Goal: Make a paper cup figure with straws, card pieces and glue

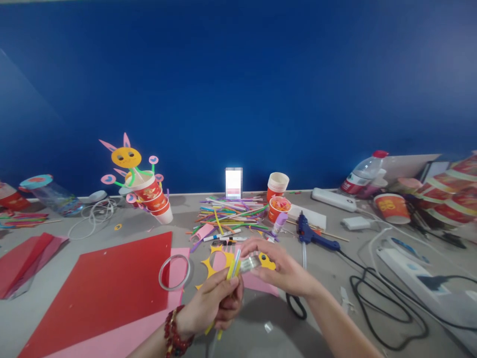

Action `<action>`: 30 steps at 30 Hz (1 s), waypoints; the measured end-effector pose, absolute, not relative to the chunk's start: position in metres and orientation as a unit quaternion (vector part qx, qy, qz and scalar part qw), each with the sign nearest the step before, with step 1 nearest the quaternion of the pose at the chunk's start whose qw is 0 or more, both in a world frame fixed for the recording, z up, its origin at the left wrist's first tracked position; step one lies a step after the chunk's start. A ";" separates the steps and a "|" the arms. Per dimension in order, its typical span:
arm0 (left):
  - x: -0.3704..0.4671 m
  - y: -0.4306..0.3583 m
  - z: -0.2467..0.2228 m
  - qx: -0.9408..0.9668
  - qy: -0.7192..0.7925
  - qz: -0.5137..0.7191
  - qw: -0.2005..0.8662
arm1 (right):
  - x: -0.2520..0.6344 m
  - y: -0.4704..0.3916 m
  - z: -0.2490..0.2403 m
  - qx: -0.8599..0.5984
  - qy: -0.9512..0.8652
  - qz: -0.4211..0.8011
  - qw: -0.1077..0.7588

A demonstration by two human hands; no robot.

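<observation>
Two bare hands met low in the middle of the view, above a grey table. The left hand, with a red bead bracelet at its wrist, was closed around a small bundle of straws, yellow ones and a pale one with blue, held slantwise; their upper ends rose above the thumb and yellow ends poked out below the fist. The right hand pinched a clear shiny strip between thumb and fingers, just beside the straws; whether strip and straws touched could not be told. Beyond the hands lay yellow paper scraps, two markers and a heap of coloured straws, with a bright-screened phone upright behind it near a blue wall. On the left, a clear ring overlapped a red sheet and the pink paper under it; farther back, a rabbit-faced figure topped some stacked cups. On the right were a blue glue gun, its dark cord coiled on the table, and a white power strip.
</observation>
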State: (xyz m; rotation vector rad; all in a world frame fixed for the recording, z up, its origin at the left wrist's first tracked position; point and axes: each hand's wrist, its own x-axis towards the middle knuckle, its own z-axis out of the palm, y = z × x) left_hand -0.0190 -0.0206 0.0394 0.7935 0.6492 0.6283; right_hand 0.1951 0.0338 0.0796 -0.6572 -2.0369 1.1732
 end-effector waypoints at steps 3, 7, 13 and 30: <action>-0.018 -0.020 0.041 0.372 0.308 0.288 0.826 | 0.189 0.029 0.081 -0.269 -0.787 0.438 0.341; -0.017 -0.019 0.041 0.372 0.317 0.286 0.824 | 0.177 0.027 0.079 -0.307 -0.777 0.420 0.355; -0.017 -0.020 0.041 0.375 0.321 0.289 0.820 | 0.165 0.028 0.080 -0.330 -0.742 0.446 0.376; -0.008 -0.018 0.025 0.361 0.210 0.352 0.838 | 0.162 0.032 0.077 -0.313 -0.705 0.497 0.398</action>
